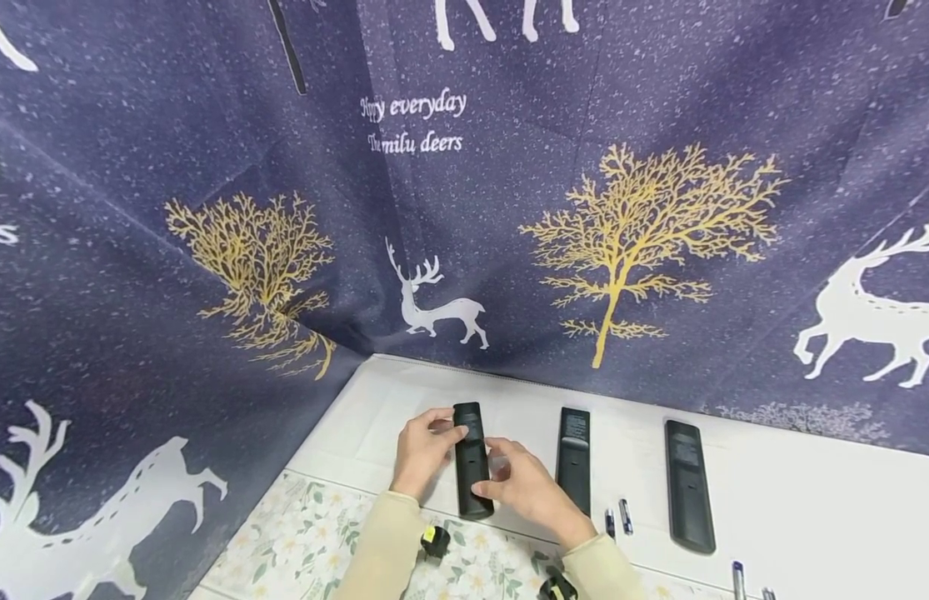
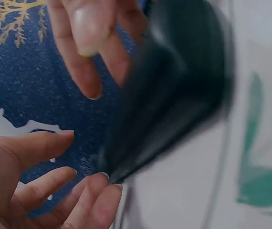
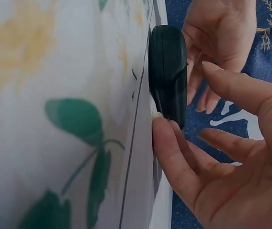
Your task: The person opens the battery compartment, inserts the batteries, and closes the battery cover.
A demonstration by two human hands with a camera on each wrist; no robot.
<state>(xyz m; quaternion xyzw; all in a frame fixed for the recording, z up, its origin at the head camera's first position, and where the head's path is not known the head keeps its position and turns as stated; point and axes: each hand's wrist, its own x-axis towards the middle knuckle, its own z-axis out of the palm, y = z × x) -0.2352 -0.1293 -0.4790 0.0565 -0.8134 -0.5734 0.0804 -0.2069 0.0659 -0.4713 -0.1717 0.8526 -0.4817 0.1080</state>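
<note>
A black remote control (image 1: 472, 467) lies back side up on the white table, its long side running away from me. My left hand (image 1: 422, 452) is at the remote's far left side, with relaxed fingers. In the left wrist view, fingertips of my left hand (image 2: 45, 186) touch the edge of the remote (image 2: 174, 95), while the thumb stands apart. On the near right side, my right hand (image 1: 527, 487) has its thumb over the remote. The right wrist view shows fingers of my right hand (image 3: 222, 157) against the remote's side (image 3: 169, 67), with the thumb raised off it.
To the right lie a second black remote (image 1: 574, 467) and a third one (image 1: 689, 487), both back side up. Small blue-and-silver batteries (image 1: 626, 517) lie between them, with another battery (image 1: 737, 581) nearer the front. A floral cloth (image 1: 284, 533) covers the front; a dark printed curtain (image 1: 494, 250) hangs behind.
</note>
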